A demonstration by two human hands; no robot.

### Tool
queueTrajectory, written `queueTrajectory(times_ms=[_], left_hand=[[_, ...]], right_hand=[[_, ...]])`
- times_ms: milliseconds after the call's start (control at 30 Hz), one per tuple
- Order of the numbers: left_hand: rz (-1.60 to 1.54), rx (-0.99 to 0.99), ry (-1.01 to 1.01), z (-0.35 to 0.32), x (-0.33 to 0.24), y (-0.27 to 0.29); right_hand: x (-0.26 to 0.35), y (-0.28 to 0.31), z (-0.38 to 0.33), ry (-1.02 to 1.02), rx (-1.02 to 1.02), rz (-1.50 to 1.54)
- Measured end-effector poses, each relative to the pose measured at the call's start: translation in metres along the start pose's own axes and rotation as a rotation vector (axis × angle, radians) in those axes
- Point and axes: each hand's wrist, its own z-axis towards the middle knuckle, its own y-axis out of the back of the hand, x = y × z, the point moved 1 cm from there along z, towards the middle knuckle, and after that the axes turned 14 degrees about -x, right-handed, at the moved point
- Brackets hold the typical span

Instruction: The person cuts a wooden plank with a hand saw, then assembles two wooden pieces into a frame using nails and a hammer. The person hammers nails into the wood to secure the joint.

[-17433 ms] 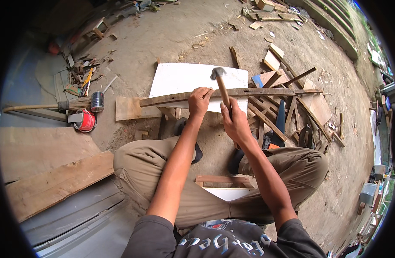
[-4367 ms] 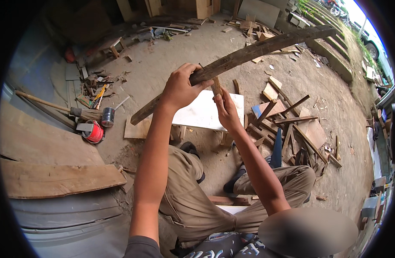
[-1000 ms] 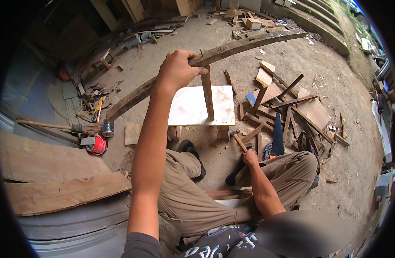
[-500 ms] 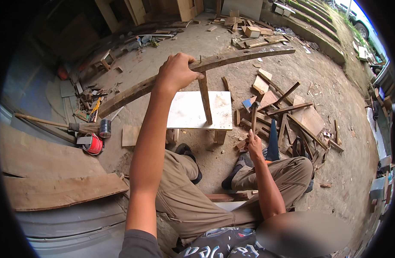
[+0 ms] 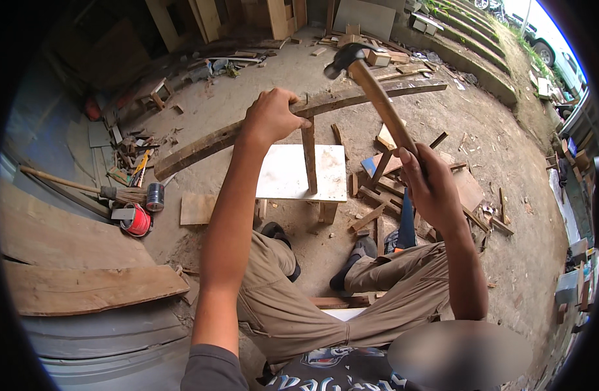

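My left hand (image 5: 271,120) grips a long wooden strip (image 5: 351,96) at its middle, where a short wooden upright (image 5: 309,159) meets it from below. A nail (image 5: 306,98) stands up from the strip just right of my fingers. The upright's lower end rests on a low bench with a white top (image 5: 283,173). My right hand (image 5: 431,186) is closed round the wooden handle of a claw hammer (image 5: 384,101). The hammer's dark head is raised, appearing beyond the strip and to the right of the nail.
Wood offcuts (image 5: 384,192) and a handsaw (image 5: 407,218) lie right of the bench. At the left are a broom (image 5: 123,193), a tin can (image 5: 155,197), a red bucket (image 5: 138,221) and broad planks (image 5: 94,289). Concrete steps (image 5: 469,62) rise at the far right.
My right hand has lifted the hammer from low beside the offcuts to above the strip's right half. My left hand and the strip stay in nearly the same place.
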Motion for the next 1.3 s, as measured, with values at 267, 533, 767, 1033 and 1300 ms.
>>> queueTrajectory(times_ms=[267, 533, 767, 1033, 1300], left_hand=[[0.002, -0.025, -0.014, -0.004, -0.002, 0.002], [0.012, 0.024, 0.028, -0.003, -0.003, 0.002], [0.077, 0.057, -0.009, -0.001, -0.001, 0.001], [0.117, -0.016, -0.119, 0.001, 0.007, -0.008], [0.093, 0.04, -0.006, 0.001, 0.001, -0.003]], right_hand=[[0.038, 0.002, 0.027, 0.122, 0.093, -0.128], [0.06, 0.012, 0.041, 0.161, 0.09, -0.166], [0.049, 0.012, 0.041, 0.207, 0.172, -0.423], [0.049, 0.006, 0.032, 0.305, 0.136, -0.348], [0.047, 0.0, 0.027, 0.224, 0.134, -0.438]])
